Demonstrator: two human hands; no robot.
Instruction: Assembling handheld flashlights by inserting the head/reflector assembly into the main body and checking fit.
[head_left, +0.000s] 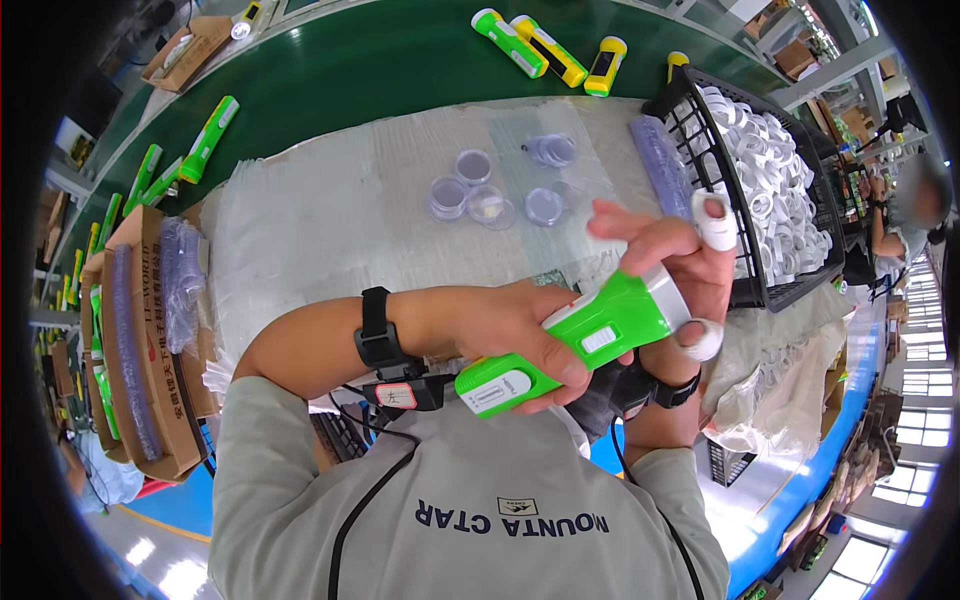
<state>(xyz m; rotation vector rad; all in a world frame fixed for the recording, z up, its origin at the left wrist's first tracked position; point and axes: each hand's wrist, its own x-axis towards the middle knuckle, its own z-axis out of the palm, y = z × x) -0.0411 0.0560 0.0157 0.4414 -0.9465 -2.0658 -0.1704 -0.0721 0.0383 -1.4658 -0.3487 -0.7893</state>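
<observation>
A green flashlight (545, 362) with a white switch and a white head ring lies tilted across my front, its head to the upper right. My left hand (520, 325) is closed around its body, the thumb along the near side. At the head end, my right hand (685, 265) bends its fingers around the white ring (665, 300), touching the rim; white wraps cover two fingertips. How firmly it grips is partly hidden. Beyond the hands, several clear round lenses (472, 195) rest on the plastic-covered work surface (300, 215).
A black crate (715, 150) full of white rings stands at the right, beside a wrapped stack of lenses (660, 165). Green and yellow flashlights (548, 50) lie on the green belt (360, 70). A cardboard box (150, 350) stands at the left. Another person (900, 225) is at far right.
</observation>
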